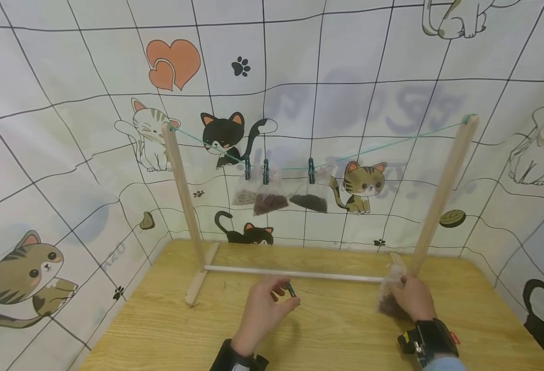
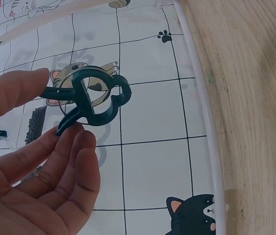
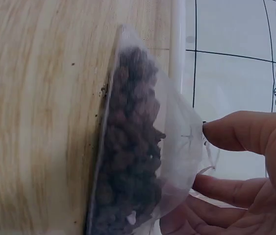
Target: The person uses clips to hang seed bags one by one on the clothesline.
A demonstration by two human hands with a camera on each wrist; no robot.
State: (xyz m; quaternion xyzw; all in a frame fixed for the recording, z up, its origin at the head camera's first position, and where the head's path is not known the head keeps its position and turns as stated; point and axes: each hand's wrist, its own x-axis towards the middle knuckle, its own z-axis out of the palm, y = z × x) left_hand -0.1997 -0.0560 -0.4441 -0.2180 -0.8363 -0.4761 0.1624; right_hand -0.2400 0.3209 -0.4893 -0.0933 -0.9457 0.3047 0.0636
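Note:
My left hand (image 1: 264,308) pinches a dark green clothespin (image 2: 94,96) by its two legs, between thumb and fingertips. In the left wrist view its rounded end points away from the hand. At the right, my right hand (image 1: 413,298) grips the gathered top of a clear plastic bag (image 3: 181,142). Dark reddish-brown lumpy pieces (image 3: 130,142) fill the bag's lower part, which hangs close over the table. Three bags hang from a green string (image 1: 383,144) by clothespins: a pale-filled bag (image 1: 245,197), a reddish-filled bag (image 1: 270,203) and a dark-filled bag (image 1: 310,201).
The string runs between a left wooden post (image 1: 184,196) and a right wooden post (image 1: 445,196), sagging in the middle. A white rod (image 1: 295,274) joins the posts near the wooden table (image 1: 327,330). Behind stands a cat-printed cloth backdrop (image 1: 290,56).

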